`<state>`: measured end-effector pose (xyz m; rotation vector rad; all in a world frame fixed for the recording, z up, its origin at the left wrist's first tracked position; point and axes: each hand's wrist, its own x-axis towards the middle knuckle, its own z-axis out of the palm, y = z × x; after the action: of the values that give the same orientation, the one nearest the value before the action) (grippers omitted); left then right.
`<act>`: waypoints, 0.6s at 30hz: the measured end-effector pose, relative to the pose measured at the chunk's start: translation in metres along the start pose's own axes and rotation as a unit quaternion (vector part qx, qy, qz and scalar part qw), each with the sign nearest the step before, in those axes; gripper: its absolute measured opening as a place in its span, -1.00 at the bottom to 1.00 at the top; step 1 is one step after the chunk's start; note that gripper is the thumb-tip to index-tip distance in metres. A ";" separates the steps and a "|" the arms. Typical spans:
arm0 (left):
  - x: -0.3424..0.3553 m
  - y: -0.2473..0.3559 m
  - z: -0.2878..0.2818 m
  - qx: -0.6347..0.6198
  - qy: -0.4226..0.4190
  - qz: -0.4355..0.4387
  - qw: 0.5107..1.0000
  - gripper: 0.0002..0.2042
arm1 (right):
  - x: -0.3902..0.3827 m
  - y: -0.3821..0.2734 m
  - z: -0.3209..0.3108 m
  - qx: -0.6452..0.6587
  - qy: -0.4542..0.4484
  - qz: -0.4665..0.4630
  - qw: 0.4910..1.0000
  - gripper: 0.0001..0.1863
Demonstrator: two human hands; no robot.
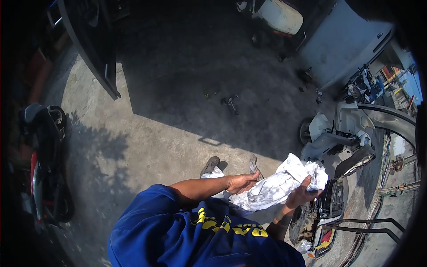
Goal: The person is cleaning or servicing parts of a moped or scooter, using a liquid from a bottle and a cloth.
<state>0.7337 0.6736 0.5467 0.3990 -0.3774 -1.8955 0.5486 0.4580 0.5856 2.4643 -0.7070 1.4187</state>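
A crumpled white cloth (278, 184) with grey smudges stretches in front of my body. My right hand (303, 194) is closed round its bunched right end, fingers pressed into the folds. My left hand (242, 183) lies along the left part of the cloth, palm turned up and fingers stretched out, touching the cloth's edge at most. Beside my right forearm stands a partly stripped scooter (329, 200), its dark inner parts bared.
A motorcycle (46, 164) stands at the far left. Small metal parts (230, 103) lie on the shaded concrete floor (178, 84) ahead. A pale blue-grey panel (342, 42) rises at the back right, near a white-bodied vehicle (280, 17). A dark door-like panel (89, 44) juts in at upper left.
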 end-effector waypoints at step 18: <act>-0.134 0.392 -0.019 0.502 0.303 0.196 0.786 -0.37 | 0.174 -0.211 0.332 0.818 -0.347 0.165 0.427 0.08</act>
<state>1.1125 0.6641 0.7157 1.4673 -0.9290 -0.9223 0.9788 0.4529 0.5750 4.7855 0.9786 1.0793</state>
